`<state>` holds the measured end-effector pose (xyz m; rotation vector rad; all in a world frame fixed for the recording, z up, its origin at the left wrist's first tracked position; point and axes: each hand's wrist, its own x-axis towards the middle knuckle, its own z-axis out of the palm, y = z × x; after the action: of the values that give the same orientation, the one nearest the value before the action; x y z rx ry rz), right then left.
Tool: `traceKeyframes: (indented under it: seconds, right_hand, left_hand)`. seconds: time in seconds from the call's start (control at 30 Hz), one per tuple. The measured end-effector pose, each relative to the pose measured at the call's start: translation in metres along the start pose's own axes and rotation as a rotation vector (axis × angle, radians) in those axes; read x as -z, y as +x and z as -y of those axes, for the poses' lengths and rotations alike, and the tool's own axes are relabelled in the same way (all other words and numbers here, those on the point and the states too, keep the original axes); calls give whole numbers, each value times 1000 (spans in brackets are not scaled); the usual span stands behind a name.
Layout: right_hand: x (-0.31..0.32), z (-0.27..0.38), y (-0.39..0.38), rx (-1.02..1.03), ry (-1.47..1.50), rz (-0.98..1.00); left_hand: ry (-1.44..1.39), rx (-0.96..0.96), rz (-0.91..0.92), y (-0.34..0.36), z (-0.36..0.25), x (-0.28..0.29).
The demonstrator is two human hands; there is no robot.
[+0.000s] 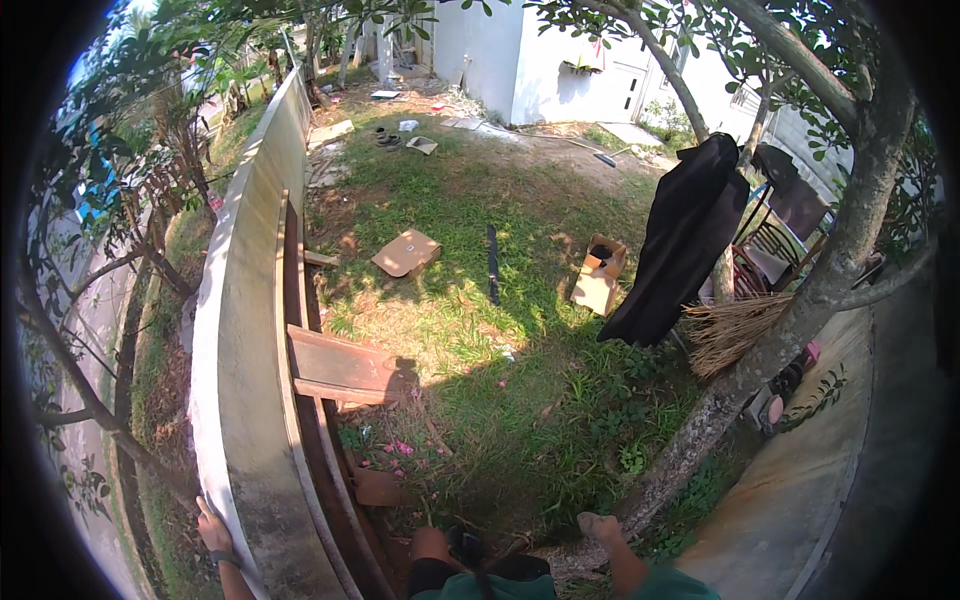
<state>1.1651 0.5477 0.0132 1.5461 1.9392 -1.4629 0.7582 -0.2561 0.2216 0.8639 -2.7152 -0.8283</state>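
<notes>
Concrete wall (240,330) under L hand (212,528), grip flat/open, R hand (598,524) closed on tree trunk (760,350), grass w/ cardboard (406,252).

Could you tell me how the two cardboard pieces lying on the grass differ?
The left cardboard lies flat and closed near the wall; the right box is open, showing a dark inside, beside the hanging black cloth. Both are brown and rest on grass.
</notes>
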Motion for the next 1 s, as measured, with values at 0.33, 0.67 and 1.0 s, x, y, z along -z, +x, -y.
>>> traceKeyframes:
  seconds: [0.33,0.67,1.0]
  right_hand:
    - [-13,34,-41,150,-527,343]
    - [202,337,-118,903,272,-519]
    - [51,286,-4,391,-469,856]
  left_hand:
    - [-56,30,57,-11,-16,6]
    - [-25,112,-20,4,8,-8]
    - [102,246,-102,-11,7,-3]
